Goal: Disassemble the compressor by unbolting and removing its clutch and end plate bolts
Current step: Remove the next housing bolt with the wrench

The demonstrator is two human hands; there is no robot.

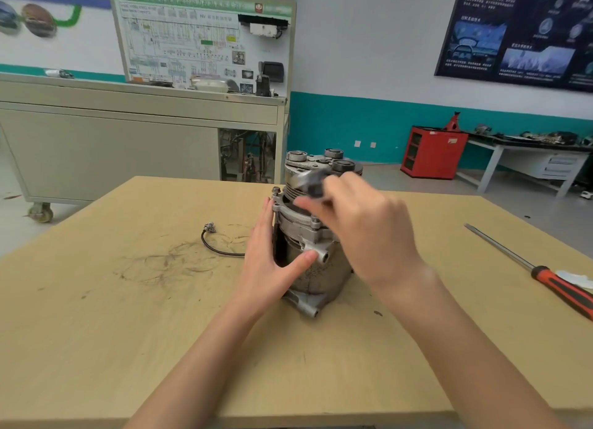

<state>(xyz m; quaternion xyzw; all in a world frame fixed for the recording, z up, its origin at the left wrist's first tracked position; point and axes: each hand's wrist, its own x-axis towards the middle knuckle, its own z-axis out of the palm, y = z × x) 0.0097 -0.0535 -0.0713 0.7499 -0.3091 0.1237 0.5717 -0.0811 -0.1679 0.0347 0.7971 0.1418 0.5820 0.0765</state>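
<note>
A grey metal compressor (316,262) stands upright on the wooden table (128,316), its clutch plate (321,162) with three round dampers on top. My left hand (272,262) rests flat against the body's left side, fingers straight, thumb across the front. My right hand (359,223) hovers at the upper right of the compressor and pinches a small dark, blurred object (316,181) near the pulley. Bolt heads (276,190) show on the flange below the pulley.
A screwdriver (539,274) with an orange-black handle lies at the table's right edge. A short black wire with a connector (211,239) lies left of the compressor. Behind the table stand a grey training bench with a wiring board (205,43) and a red cabinet (433,152).
</note>
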